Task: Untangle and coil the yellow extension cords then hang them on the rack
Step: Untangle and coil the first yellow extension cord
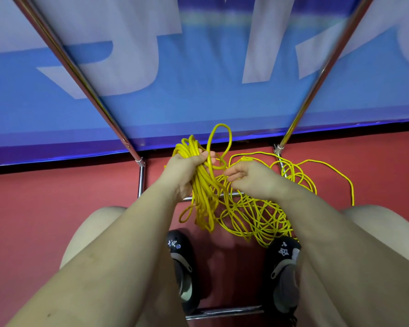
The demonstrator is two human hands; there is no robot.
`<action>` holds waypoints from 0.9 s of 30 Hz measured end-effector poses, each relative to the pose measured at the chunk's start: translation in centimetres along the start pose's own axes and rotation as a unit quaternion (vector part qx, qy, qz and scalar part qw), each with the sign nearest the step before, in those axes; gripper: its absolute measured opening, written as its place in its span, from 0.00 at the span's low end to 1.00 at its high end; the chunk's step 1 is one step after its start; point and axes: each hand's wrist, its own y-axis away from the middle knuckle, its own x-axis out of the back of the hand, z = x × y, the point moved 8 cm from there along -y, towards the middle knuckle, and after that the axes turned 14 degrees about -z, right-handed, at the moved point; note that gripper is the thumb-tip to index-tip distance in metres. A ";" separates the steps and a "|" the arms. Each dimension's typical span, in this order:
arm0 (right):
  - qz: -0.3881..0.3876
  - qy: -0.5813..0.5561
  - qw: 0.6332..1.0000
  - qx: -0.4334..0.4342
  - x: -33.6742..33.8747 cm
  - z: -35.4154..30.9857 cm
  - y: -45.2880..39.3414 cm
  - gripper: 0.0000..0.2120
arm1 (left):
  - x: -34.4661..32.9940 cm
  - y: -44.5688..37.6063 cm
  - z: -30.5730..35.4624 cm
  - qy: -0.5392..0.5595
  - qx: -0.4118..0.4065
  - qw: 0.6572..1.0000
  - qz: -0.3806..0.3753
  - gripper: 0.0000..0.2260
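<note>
Hands met low in front of the person, above a red floor [57, 197]. The left hand [187, 171] had its fingers curled round a gathered bundle of yellow cord [203, 194], gripping it near the top so that the loops hung down below the fist and a few loops stood up above it. One tall single loop [219, 142] rose from the grip, against the lower edge of a blue banner [175, 102]. The right hand [248, 174] was just beside the left, its fingers bent loosely toward the bundle and touching strands there; whether it actually pinched a strand could not be told. Under and behind the right wrist lay a loose tangle of yellow cord [262, 215] on the floor, with wider loops spreading right, one reaching far out to the side. The tangle lay over the base of a chrome rack [141, 180], whose two shiny poles rose diagonally toward the upper corners in front of the banner. Two dark clogs [182, 267] with small charms stood on the floor below, the right one touching the tangle's near edge, and bare knees showed at either side
</note>
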 end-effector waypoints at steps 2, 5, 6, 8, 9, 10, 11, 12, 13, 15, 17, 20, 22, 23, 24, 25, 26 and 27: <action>-0.047 -0.005 0.999 0.015 -1.5 -0.4 -0.3 0.19 | 0.4 0.0 0.3 0.016 -0.011 1.000 0.002 0.05; -0.058 0.009 0.998 0.032 -2.3 -0.5 -0.7 0.20 | 0.8 0.1 0.7 0.020 -0.016 1.000 0.007 0.08; -0.055 0.011 0.998 0.029 -2.4 -0.4 -0.7 0.19 | 0.9 0.2 0.8 0.022 -0.015 1.000 0.010 0.09; -0.051 0.015 0.998 0.026 -2.3 -0.3 -0.7 0.16 | 1.1 0.2 0.9 0.030 -0.013 0.999 0.012 0.09; -0.047 0.019 0.998 0.028 -2.2 -0.4 -0.6 0.15 | 1.2 0.2 0.9 0.037 -0.011 0.999 0.011 0.08; -0.041 0.028 0.998 0.031 -2.0 -0.5 -0.5 0.13 | 1.3 0.2 1.0 0.045 -0.010 0.999 0.008 0.07; -0.030 0.040 0.998 0.032 -1.7 -0.5 -0.4 0.12 | 1.5 0.2 1.1 0.054 -0.010 0.998 0.007 0.06; -0.014 0.057 0.998 0.031 -1.3 -0.5 -0.3 0.11 | 1.7 0.1 1.2 0.060 -0.015 0.998 0.010 0.05; 0.006 0.075 0.997 0.028 -0.8 -0.4 -0.1 0.10 | 2.0 0.1 1.4 0.063 -0.024 0.998 0.016 0.04; 0.034 0.110 0.993 0.016 0.0 -0.1 0.2 0.06 | 2.5 0.2 1.7 0.055 -0.040 0.997 0.036 0.04; 0.040 0.127 0.991 0.008 0.4 0.2 0.5 0.05 | 2.9 0.3 2.1 0.033 -0.052 0.997 0.049 0.05; 0.050 0.102 0.992 0.045 0.8 -0.5 0.8 0.05 | 3.5 0.5 2.6 0.009 -0.070 0.996 0.059 0.10; 0.053 0.049 0.993 0.091 1.0 -1.5 1.1 0.08 | 4.0 0.7 2.8 -0.009 -0.070 0.995 0.076 0.15; 0.054 0.008 0.992 0.110 1.1 -1.9 1.3 0.08 | 4.1 0.8 2.8 -0.016 -0.067 0.994 0.081 0.15; 0.056 -0.042 0.990 0.126 1.3 -2.3 1.4 0.06 | 4.1 1.0 2.7 -0.021 -0.063 0.995 0.080 0.14; 0.061 -0.098 0.983 0.140 1.6 -2.6 1.6 0.05 | 4.0 1.0 2.7 -0.029 -0.058 0.995 0.077 0.13; 0.068 -0.156 0.974 0.149 1.9 -2.8 1.8 0.06 | 3.9 1.1 2.6 -0.041 -0.053 0.995 0.072 0.12; 0.075 -0.209 0.963 0.150 2.2 -2.9 1.9 0.07 | 4.0 1.1 2.5 -0.055 -0.049 0.995 0.067 0.12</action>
